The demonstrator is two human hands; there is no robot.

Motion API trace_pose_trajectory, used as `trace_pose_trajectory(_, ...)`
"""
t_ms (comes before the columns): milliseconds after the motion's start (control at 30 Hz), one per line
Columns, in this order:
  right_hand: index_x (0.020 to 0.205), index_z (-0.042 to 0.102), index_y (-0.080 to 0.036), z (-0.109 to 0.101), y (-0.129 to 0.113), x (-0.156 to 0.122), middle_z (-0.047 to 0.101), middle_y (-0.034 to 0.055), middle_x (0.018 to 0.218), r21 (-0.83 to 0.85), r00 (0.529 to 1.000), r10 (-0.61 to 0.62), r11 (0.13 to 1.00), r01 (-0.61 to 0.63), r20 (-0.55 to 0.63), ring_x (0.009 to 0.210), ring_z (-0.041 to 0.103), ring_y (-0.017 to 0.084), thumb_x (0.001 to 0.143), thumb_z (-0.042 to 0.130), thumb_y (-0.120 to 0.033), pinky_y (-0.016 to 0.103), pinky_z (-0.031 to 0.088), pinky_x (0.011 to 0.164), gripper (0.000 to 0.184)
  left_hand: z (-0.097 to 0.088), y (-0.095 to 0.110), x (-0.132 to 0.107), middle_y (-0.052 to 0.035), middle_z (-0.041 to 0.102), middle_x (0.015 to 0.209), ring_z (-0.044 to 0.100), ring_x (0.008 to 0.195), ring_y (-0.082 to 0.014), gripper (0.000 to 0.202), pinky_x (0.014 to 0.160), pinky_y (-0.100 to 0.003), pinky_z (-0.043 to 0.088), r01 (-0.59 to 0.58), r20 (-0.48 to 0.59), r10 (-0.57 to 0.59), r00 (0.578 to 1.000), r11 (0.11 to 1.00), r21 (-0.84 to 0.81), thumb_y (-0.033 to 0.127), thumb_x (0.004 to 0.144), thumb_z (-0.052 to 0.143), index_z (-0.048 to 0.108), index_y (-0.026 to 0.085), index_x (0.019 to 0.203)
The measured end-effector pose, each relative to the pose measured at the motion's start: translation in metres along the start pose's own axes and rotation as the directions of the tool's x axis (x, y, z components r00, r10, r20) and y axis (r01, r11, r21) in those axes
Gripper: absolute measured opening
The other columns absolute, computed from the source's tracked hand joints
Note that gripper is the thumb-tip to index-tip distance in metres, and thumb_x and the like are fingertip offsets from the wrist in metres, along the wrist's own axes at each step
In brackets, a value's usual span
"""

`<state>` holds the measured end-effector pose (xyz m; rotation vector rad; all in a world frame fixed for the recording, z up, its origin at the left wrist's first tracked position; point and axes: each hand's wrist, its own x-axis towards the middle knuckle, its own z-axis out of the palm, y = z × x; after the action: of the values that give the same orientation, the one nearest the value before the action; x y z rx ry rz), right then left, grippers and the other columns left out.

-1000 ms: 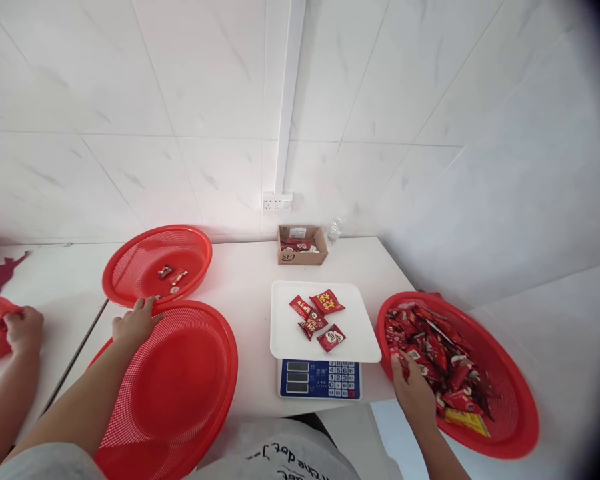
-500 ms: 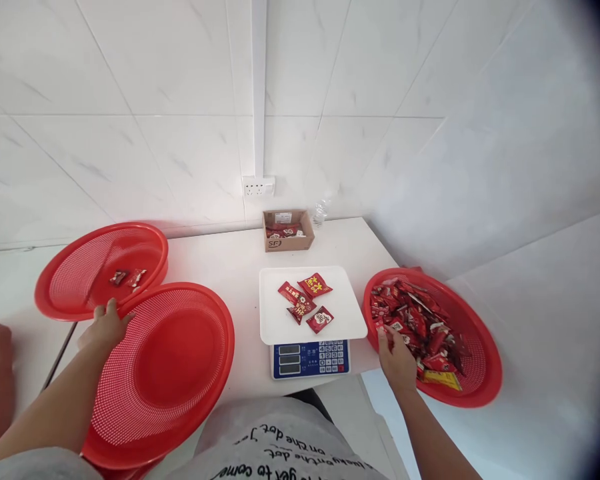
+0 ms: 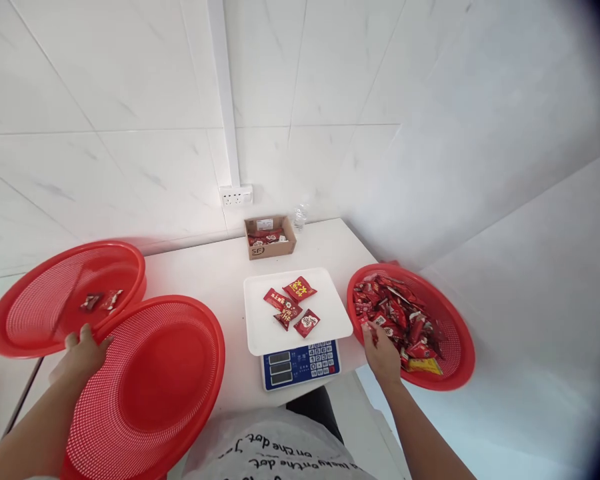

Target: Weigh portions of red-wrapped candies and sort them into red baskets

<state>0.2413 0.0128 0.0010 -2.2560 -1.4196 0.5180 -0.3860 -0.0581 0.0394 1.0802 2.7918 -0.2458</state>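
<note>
At the left, my left hand [image 3: 81, 357] is closed on the upper left rim of a bare red plastic basket [image 3: 167, 383] tilted toward me. My right hand [image 3: 384, 357] is at the near rim of another red basket [image 3: 467, 363], heaped with red snack packets [image 3: 400, 310]. Its fingers pinch a small red packet [image 3: 364, 321], partly hidden by the fingertips. Between my hands, several red packets [image 3: 286, 308] lie on the white tray [image 3: 260, 337] of a digital scale [image 3: 300, 365].
A third red basket [image 3: 17, 337] with two small wrapped pieces [image 3: 100, 301] stands at the back left. Behind the scale are an open cardboard box [image 3: 271, 251] of red packets and a clear plastic bottle [image 3: 300, 217], close to the tiled wall [image 3: 155, 173].
My view has swung to the right, so things appear further left. Both hands keep their places at the baskets. Another person's hand at the left edge has gone out of view.
</note>
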Motion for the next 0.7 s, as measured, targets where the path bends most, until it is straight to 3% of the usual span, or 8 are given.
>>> trace_pose_trajectory(100, 0.12, 0.057, -0.017, 0.001, 0.001, 0.0, 0.065, 0.0137, 0.113, -0.002, 1.0, -0.018, 1.0, 0.018, 0.005, 0.106, 0.057, 0.028, 0.081, 0.029, -0.059, 0.041, 0.044, 0.088, 0.063, -0.002, 0.005, 0.0, -0.0255, 0.022, 0.15, 0.044, 0.126, -0.0377, 0.073, 0.097, -0.049, 0.036, 0.063, 0.009, -0.062, 0.998, 0.977, -0.204, 0.058, 0.086, 0.009, 0.011, 0.015, 0.145)
trace_pose_trajectory(233, 0.118, 0.058, -0.017, 0.001, 0.004, 0.0, 0.064, 0.0132, 0.115, 0.025, 0.999, -0.038, 0.999, 0.037, 0.023, 0.108, 0.056, 0.029, 0.08, 0.031, -0.059, 0.043, 0.043, 0.091, 0.063, -0.016, 0.018, -0.011, -0.0201, 0.01, 0.155, 0.035, 0.132, -0.0398, 0.073, 0.1, -0.055, 0.033, 0.115, 0.071, -0.099, 0.993, 0.955, -0.274, 0.06, 0.086, 0.01, 0.009, 0.019, 0.146)
trace_pose_trajectory(333, 0.116, 0.058, -0.015, -0.001, 0.006, 0.0, 0.062, 0.0141, 0.118, 0.082, 0.997, -0.075, 0.994, 0.073, 0.024, 0.11, 0.054, 0.029, 0.08, 0.033, -0.061, 0.043, 0.041, 0.095, 0.064, -0.027, 0.034, -0.024, -0.0194, 0.004, 0.156, 0.025, 0.135, -0.0428, 0.075, 0.093, -0.063, 0.034, 0.182, 0.009, -0.19, 0.982, 0.927, -0.327, 0.064, 0.086, 0.014, 0.006, 0.023, 0.147)
trace_pose_trajectory(400, 0.116, 0.057, -0.014, -0.006, 0.006, -0.001, 0.061, 0.0152, 0.119, 0.138, 0.994, -0.11, 0.984, 0.112, -0.022, 0.11, 0.054, 0.028, 0.081, 0.033, -0.061, 0.043, 0.04, 0.097, 0.064, -0.032, 0.051, -0.04, -0.0216, 0.002, 0.156, 0.015, 0.139, -0.0432, 0.078, 0.092, -0.067, 0.032, 0.146, -0.068, -0.18, 0.981, 0.926, -0.347, 0.065, 0.086, 0.016, 0.006, 0.019, 0.147)
trace_pose_trajectory(500, 0.117, 0.056, -0.013, -0.013, -0.003, -0.007, 0.061, 0.017, 0.118, 0.154, 0.961, -0.242, 0.953, 0.262, -0.136, 0.112, 0.052, 0.027, 0.085, 0.034, -0.057, 0.045, 0.038, 0.1, 0.06, -0.027, 0.089, -0.082, -0.0197, 0.01, 0.156, 0.012, 0.141, -0.0373, 0.072, 0.1, -0.064, 0.03, -0.114, -0.145, 0.065, 0.987, 0.926, -0.36, 0.059, 0.088, 0.024, 0.012, 0.019, 0.147)
trace_pose_trajectory(533, 0.117, 0.056, -0.013, -0.014, -0.009, -0.009, 0.06, 0.0172, 0.118, 0.14, 0.938, -0.314, 0.932, 0.333, -0.146, 0.114, 0.051, 0.027, 0.086, 0.034, -0.055, 0.045, 0.037, 0.101, 0.057, -0.021, 0.104, -0.099, -0.0178, 0.017, 0.155, 0.014, 0.142, -0.0343, 0.071, 0.103, -0.059, 0.03, -0.205, -0.121, 0.171, 0.978, 0.899, -0.387, 0.056, 0.089, 0.027, 0.012, 0.019, 0.147)
trace_pose_trajectory(633, 0.119, 0.056, -0.017, -0.003, -0.037, -0.016, 0.057, 0.0154, 0.123, 0.113, 0.855, -0.518, 0.849, 0.516, -0.016, 0.12, 0.047, 0.027, 0.088, 0.035, -0.051, 0.047, 0.035, 0.105, 0.051, 0.006, 0.15, -0.153, -0.0119, 0.018, 0.156, 0.018, 0.142, -0.0257, 0.076, 0.108, -0.044, 0.032, -0.357, 0.018, 0.436, 0.9, 0.761, -0.542, 0.054, 0.087, 0.037, 0.005, 0.023, 0.149)
trace_pose_trajectory(700, 0.125, 0.053, -0.022, 0.013, -0.062, -0.019, 0.049, 0.0121, 0.134, 0.108, 0.779, -0.611, 0.791, 0.602, 0.14, 0.129, 0.04, 0.027, 0.087, 0.039, -0.051, 0.048, 0.033, 0.107, 0.05, 0.023, 0.175, -0.178, -0.0127, 0.006, 0.158, 0.01, 0.143, -0.0305, 0.09, 0.107, -0.048, 0.033, -0.387, 0.087, 0.535, 0.841, 0.705, -0.595, 0.055, 0.079, 0.052, 0.003, 0.024, 0.149)
